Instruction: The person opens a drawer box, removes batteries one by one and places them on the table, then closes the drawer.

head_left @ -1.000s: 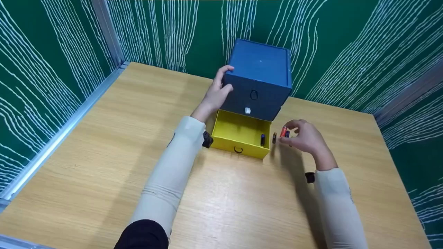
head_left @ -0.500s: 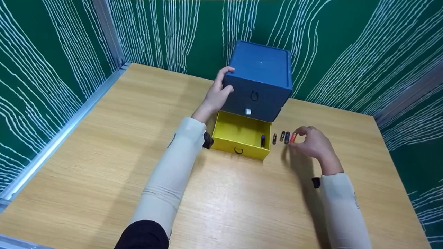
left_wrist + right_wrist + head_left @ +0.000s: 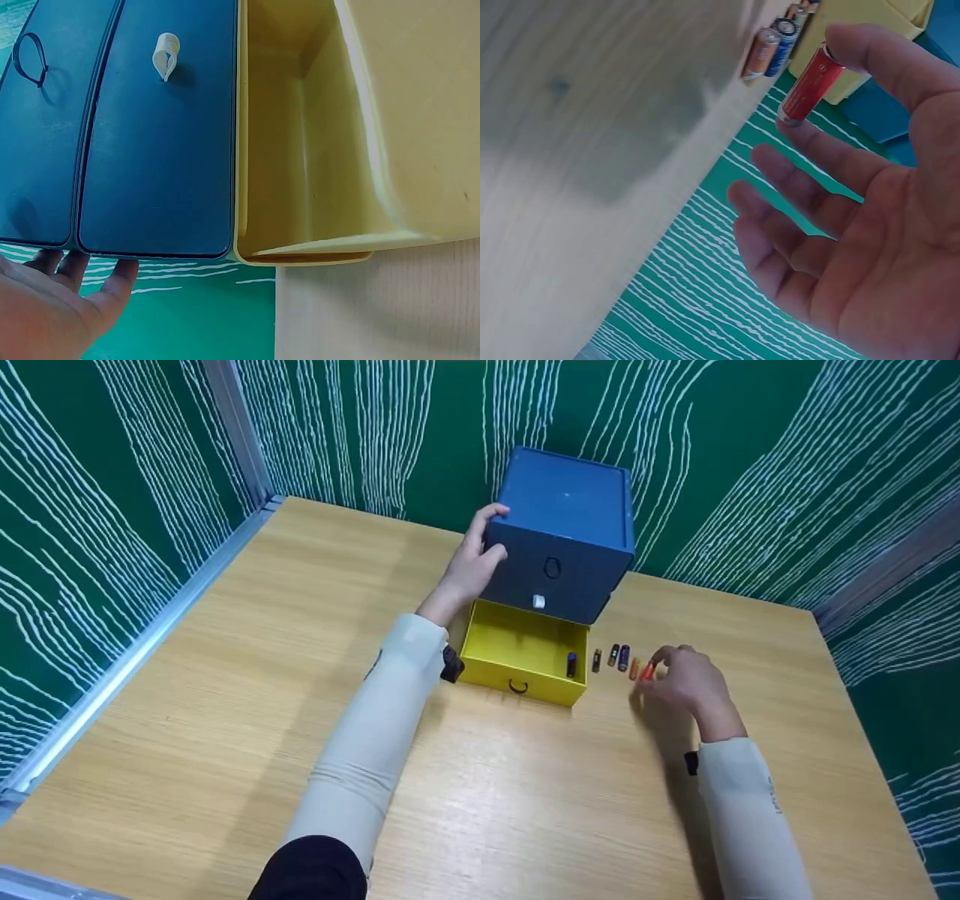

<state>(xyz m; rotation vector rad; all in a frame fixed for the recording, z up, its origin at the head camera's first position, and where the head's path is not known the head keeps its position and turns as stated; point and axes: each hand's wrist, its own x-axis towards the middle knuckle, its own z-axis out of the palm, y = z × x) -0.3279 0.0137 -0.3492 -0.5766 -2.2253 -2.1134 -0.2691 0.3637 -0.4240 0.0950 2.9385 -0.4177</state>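
Note:
My right hand [image 3: 686, 682] pinches a red battery [image 3: 810, 86] between thumb and index fingertip, the other fingers loosely bent. In the head view this battery is close by the right end of a short row on the table: an orange battery [image 3: 635, 668], a purple-blue battery [image 3: 624, 658] and darker ones to their left. My left hand [image 3: 469, 566] rests against the left front edge of the blue drawer cabinet [image 3: 566, 502]; its fingers touch the side in the left wrist view. Below, a yellow drawer [image 3: 517, 671] is pulled out, with a dark blue battery [image 3: 571, 664] at its right side.
The cabinet's upper dark drawer fronts carry a black loop pull [image 3: 553, 568] and a white loop pull [image 3: 538, 601]. Green walls with white lines [image 3: 420, 435] stand behind and beside the wooden table [image 3: 480, 802].
My right hand has moved right and slightly toward me with the red battery, past the row. More batteries of the row now show. The left hand stays at the cabinet.

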